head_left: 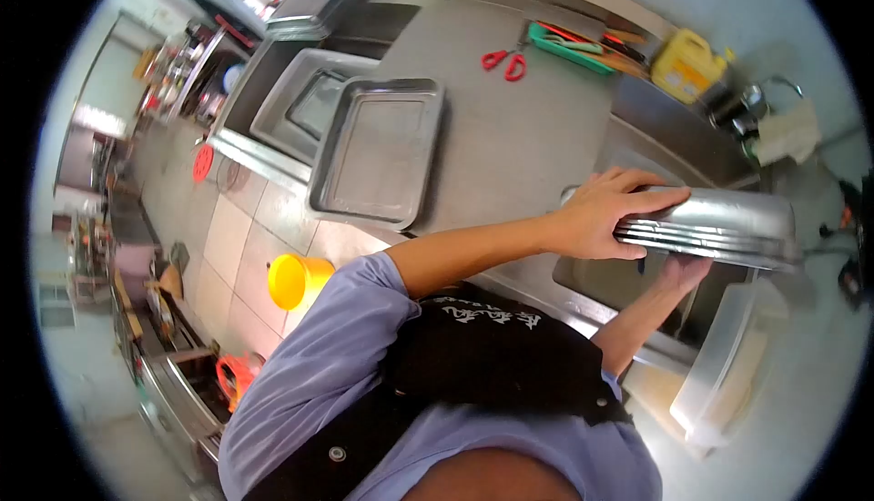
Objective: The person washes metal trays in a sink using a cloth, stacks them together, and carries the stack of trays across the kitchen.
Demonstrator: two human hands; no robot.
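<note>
A stack of several nested stainless steel trays (719, 219) is held over the sink on the right. My left hand (605, 214) grips the near-left end of the stack, with the thumb at the rims and the fingers over the top. From below, my right hand (685, 273) supports the stack; its fingers are partly hidden behind the trays. Left of my forearm, another rectangular steel tray (382, 151) lies on the steel counter, its inside facing up.
Red-handled scissors (506, 64) and a green basket of utensils (574, 49) sit at the counter's back. A yellow jug (687, 66) stands behind the right sink (583, 273). At left, a plastic tub (273, 110) sits in another sink. A yellow bucket (299, 283) is beside me.
</note>
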